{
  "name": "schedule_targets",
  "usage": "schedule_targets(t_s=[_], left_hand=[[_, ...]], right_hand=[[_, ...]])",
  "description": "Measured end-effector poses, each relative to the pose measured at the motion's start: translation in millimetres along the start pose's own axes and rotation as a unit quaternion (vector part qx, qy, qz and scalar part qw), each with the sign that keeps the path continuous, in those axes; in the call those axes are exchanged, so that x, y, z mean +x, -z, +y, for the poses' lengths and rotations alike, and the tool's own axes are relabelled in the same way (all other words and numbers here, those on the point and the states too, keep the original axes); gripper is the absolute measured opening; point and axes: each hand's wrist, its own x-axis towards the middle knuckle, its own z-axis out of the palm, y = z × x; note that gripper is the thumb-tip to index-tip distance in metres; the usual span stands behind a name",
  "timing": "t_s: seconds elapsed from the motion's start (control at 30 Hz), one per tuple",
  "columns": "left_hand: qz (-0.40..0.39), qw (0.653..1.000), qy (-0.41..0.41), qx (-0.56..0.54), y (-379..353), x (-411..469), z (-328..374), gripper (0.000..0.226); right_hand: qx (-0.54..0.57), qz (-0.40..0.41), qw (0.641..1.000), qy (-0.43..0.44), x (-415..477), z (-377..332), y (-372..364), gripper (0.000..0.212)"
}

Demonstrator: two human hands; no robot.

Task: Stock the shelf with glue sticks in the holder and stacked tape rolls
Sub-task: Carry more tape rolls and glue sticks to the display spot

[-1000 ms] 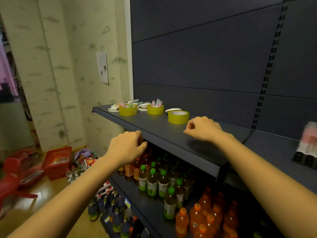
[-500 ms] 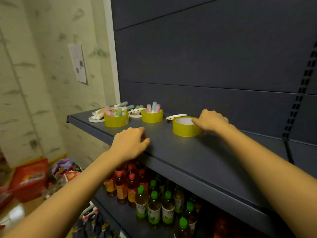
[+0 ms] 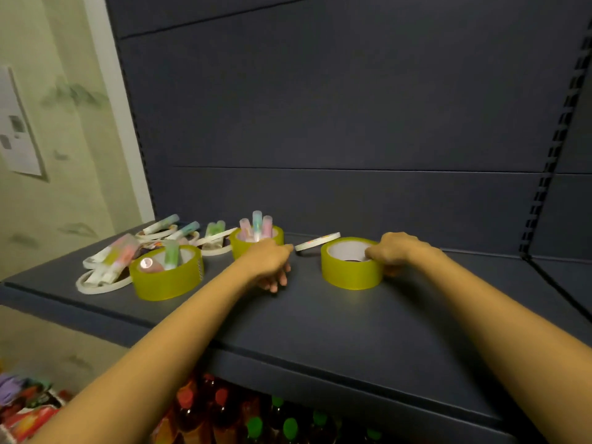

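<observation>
Three wide yellow tape rolls stand on the dark shelf (image 3: 320,328). My right hand (image 3: 395,251) grips the right yellow roll (image 3: 349,274) at its far right rim, fingers hooked over the edge. Against the front of the middle yellow roll (image 3: 275,235) sits my left hand (image 3: 269,262), fingers loosely curled downward with nothing in them. Pastel glue sticks (image 3: 258,224) stand upright inside that roll. The left yellow roll (image 3: 166,280) also holds glue sticks (image 3: 171,254). A thin white tape roll (image 3: 317,243) lies between the middle and right rolls.
More thin white tape rolls (image 3: 99,285) and loose glue sticks (image 3: 161,224) lie scattered at the shelf's left end. A dark back panel (image 3: 320,123) rises behind. Drink bottles (image 3: 256,423) fill the shelf below. Packaged goods (image 3: 25,408) lie on the floor at the lower left.
My view has closed in on the shelf. My left hand left the shelf's front edge and reached the middle roll. My right hand's fingers closed over the right roll's rim.
</observation>
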Motion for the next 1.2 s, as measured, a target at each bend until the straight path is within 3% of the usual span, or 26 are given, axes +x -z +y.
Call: schedule_targets(t_s=[0.23, 0.43, 0.57, 0.67, 0.77, 0.9, 1.2], left_hand=[[-0.006, 0.999, 0.024, 0.037, -8, 45, 15, 0.058], [-0.033, 0.999, 0.007, 0.012, -17, 62, 17, 0.024], [-0.018, 0.998, -0.039, 0.038, -16, 60, 24, 0.037], [0.039, 0.984, -0.096, 0.148, -8, 50, 37, 0.045], [0.063, 0.964, -0.149, 0.211, -6, 38, 59, 0.046], [0.044, 0.942, -0.223, 0.248, -28, 13, 104, 0.047], [-0.031, 0.893, -0.373, 0.249, -157, -89, 228, 0.048]], right_hand=[[0.003, 0.030, 0.998, -0.050, -6, 1, -2, 0.032], [0.005, 0.074, 0.995, -0.060, -20, -3, -5, 0.033], [-0.005, 0.121, 0.990, -0.067, -31, 3, -3, 0.031], [-0.014, 0.151, 0.986, -0.066, -46, 20, 1, 0.025], [-0.015, 0.178, 0.981, -0.081, -69, 50, 12, 0.037], [0.003, 0.206, 0.972, -0.114, -111, 108, 28, 0.025], [0.019, 0.240, 0.943, -0.229, -246, 278, 65, 0.026]])
